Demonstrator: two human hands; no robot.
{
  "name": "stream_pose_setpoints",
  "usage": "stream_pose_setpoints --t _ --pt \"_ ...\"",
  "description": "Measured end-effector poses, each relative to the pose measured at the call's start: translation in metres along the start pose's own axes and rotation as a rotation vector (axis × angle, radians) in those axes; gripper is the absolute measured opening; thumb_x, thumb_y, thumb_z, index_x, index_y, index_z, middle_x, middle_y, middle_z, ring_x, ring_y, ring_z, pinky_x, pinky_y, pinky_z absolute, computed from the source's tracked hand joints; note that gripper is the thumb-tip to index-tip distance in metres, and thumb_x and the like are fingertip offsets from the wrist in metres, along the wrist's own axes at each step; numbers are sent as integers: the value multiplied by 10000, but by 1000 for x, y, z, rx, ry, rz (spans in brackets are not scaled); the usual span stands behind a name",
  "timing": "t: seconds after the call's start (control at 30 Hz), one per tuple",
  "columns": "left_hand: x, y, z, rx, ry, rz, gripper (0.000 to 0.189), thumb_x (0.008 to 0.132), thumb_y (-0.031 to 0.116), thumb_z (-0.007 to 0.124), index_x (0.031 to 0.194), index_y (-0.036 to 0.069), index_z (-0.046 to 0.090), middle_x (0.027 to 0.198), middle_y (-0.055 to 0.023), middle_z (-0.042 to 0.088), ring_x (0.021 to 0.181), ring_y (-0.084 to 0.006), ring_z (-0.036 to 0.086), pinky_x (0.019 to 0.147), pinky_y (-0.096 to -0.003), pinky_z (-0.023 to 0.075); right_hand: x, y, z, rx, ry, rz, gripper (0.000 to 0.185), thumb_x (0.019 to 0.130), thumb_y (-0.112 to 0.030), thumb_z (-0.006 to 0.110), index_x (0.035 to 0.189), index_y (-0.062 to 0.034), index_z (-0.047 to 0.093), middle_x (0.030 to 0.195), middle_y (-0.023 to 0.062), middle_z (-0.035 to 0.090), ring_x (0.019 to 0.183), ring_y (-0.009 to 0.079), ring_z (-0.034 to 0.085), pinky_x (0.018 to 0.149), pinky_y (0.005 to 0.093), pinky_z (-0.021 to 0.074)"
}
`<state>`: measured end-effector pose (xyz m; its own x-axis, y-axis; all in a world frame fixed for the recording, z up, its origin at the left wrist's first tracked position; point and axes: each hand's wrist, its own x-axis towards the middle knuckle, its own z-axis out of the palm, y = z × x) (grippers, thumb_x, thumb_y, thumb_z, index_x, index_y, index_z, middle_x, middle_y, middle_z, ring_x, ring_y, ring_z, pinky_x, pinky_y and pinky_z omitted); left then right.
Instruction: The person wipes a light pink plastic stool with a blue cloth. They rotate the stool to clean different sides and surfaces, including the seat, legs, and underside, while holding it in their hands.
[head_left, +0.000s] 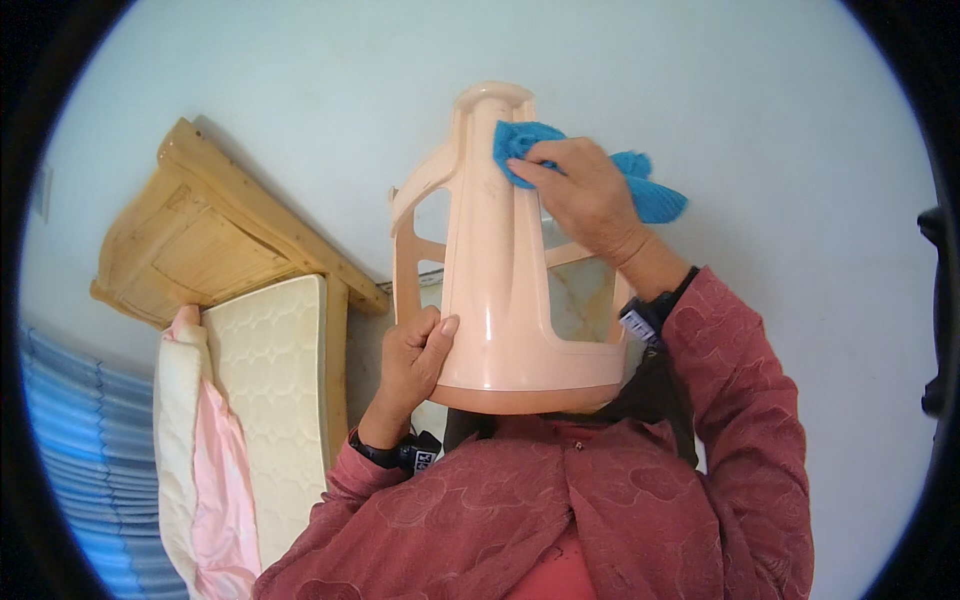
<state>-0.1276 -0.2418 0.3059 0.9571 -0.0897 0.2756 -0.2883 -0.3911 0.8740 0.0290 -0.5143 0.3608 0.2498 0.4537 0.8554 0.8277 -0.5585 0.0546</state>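
Observation:
A pale pink plastic stool (487, 255) lies on its side before me, its round seat towards my body and its legs pointing away. My left hand (420, 349) grips the stool near the seat's left edge, thumb on the outer face. A blue cloth (525, 139) is bunched under the fingers of my right hand (585, 191), pressed against the upper part of the middle leg. The cloth's loose end hangs out to the right behind that hand. The lower part of the seat is hidden from view.
At the left stand a wooden headboard (217, 232) and a bed with a cream quilted mattress (277, 390). Folded pink and white bedding (221, 480) lies on it. A blue curtain (90, 465) hangs at the far left. A pale wall (337, 90) rises beyond the stool.

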Motion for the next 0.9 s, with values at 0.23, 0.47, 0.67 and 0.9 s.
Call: stream_pose_setpoints --t 0.23,0.47,0.67,0.9 --pt "-7 -20 -13 -206 205 -129 327 1026 206 571 770 3 561 693 53 509 671 -41 447 577 -255 395 -86 38 -35 -56 -564 213 376 871 0 594 1198 -156 696 968 84 614 898 265 634 754 326 542" --pt "2 -16 -17 -97 48 -53 316 1027 187 557 771 2 569 676 37 516 653 -36 452 577 -244 387 -64 46 -48 7 55 390 444 876 75 533 1234 -142 680 972 122 617 905 284 640 803 355 533" --pt "-5 -20 -16 -112 30 -50 330 1021 188 560 760 -14 574 641 26 515 607 -53 453 551 -262 392 -113 28 -4 -8 11 641 508 854 132 484 1302 -62 623 1135 159 579 1037 301 603 896 358 499" --pt "2 -39 -15 -68 55 -44 320 1024 221 564 819 -15 633 711 27 584 644 -53 487 587 -249 413 -152 -17 -1 -39 -52 674 527 808 124 486 1292 -38 615 1133 195 567 1047 389 586 930 415 483"
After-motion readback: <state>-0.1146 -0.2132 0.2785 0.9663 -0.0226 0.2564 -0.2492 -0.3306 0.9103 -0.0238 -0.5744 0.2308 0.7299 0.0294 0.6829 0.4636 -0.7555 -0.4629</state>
